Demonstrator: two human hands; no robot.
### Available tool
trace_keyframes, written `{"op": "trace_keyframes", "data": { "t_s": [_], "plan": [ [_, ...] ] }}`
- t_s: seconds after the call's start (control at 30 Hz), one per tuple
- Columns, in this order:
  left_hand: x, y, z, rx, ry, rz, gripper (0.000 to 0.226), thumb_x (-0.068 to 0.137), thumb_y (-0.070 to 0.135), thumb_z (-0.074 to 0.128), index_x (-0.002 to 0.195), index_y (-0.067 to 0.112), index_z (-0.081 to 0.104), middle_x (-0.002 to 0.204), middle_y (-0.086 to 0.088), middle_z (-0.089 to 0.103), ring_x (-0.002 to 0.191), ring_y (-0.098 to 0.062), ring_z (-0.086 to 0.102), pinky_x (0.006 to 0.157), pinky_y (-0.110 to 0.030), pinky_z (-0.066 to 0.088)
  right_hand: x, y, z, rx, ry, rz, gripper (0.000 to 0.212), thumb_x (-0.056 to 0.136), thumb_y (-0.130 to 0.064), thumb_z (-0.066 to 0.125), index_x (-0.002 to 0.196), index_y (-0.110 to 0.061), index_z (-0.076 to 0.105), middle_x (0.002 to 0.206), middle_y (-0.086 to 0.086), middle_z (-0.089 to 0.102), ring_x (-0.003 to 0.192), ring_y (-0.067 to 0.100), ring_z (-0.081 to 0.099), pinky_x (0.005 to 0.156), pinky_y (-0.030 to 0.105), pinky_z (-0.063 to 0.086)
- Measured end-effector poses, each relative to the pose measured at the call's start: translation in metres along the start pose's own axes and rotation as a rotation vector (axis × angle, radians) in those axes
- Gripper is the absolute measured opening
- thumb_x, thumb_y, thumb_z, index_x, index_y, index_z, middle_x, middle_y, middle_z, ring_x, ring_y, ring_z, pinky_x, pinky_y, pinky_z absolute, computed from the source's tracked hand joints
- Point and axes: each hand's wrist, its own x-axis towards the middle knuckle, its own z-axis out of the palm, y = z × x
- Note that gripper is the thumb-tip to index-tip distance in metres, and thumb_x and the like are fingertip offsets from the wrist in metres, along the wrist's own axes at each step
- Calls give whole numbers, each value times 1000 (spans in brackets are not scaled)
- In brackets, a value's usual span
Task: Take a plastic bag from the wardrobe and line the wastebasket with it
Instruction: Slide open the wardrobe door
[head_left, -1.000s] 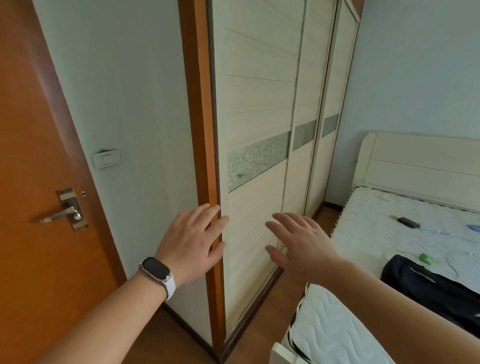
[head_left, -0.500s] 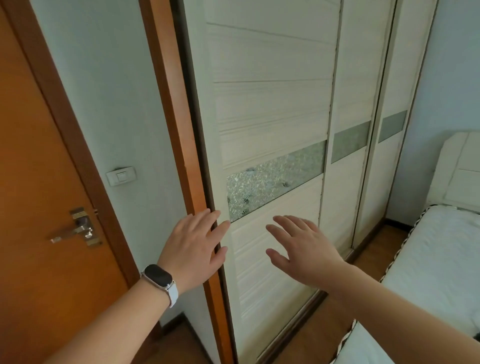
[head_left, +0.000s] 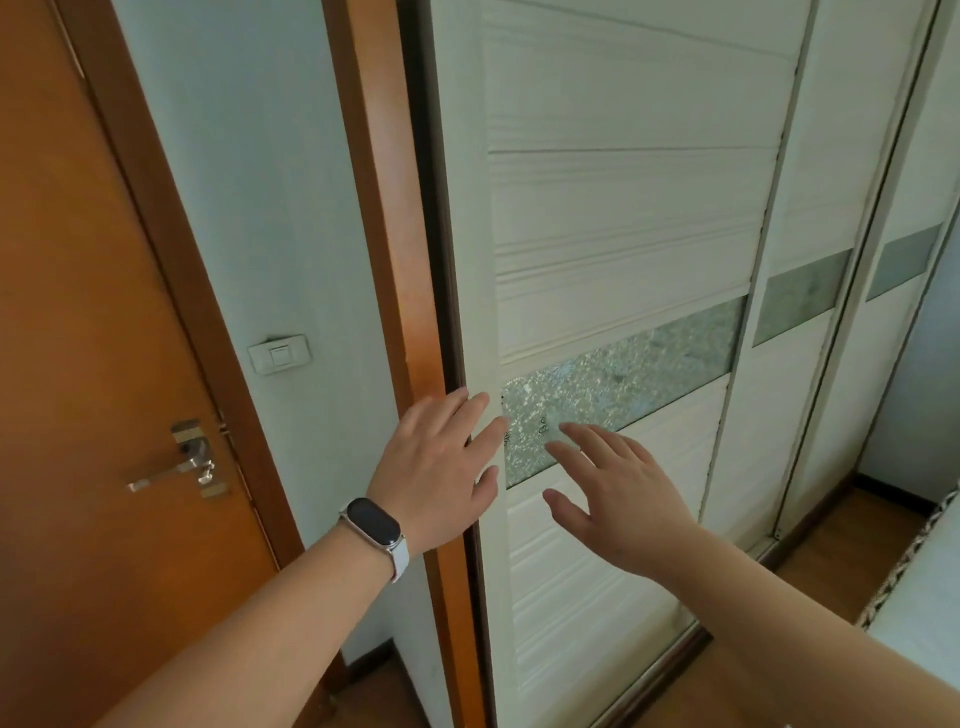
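Note:
The wardrobe (head_left: 623, 218) fills the right half of the view, its cream sliding doors shut, each with a frosted glass band. My left hand (head_left: 436, 467), a dark band on its wrist, is spread flat at the left edge of the nearest door, beside the orange wooden frame (head_left: 384, 208). My right hand (head_left: 618, 493) hovers open just in front of that door's glass band (head_left: 649, 364), fingers apart. Neither hand holds anything. No plastic bag or wastebasket is in view.
An orange room door (head_left: 78, 364) with a metal lever handle (head_left: 176, 467) stands at the left. A light switch (head_left: 280, 353) sits on the pale wall between door and wardrobe. A mattress corner (head_left: 924, 587) shows at the lower right, above wooden floor.
The view has turned left and closed in on the wardrobe; the bed has slid out of sight. Both hands have risen to the nearest door's glass band.

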Motion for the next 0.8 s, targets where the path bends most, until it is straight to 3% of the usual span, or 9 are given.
{"op": "trace_keyframes", "data": {
  "t_s": [0.43,0.6,0.8],
  "plan": [
    [68,-26,34,-10,204,1,41,89,32,44,126,18,58,142,-12,50,135,-31,41,105,-46,37,101,27,47,13,136,52,58,94,-51,43,141,-18,48,151,10,45,135,32,45,107,51,40],
    [83,-24,40,32,222,-10,43,93,31,39,130,17,54,145,-12,47,139,-31,35,110,-48,30,137,33,71,78,307,61,64,94,-51,45,145,-14,44,154,14,39,140,34,38,110,51,36],
    [95,-18,52,78,195,-64,43,94,30,39,132,15,51,149,-13,41,143,-31,29,114,-49,22,163,56,112,101,517,-59,64,102,-57,30,149,-13,33,154,27,32,142,45,32,114,59,32]
  ]
}}
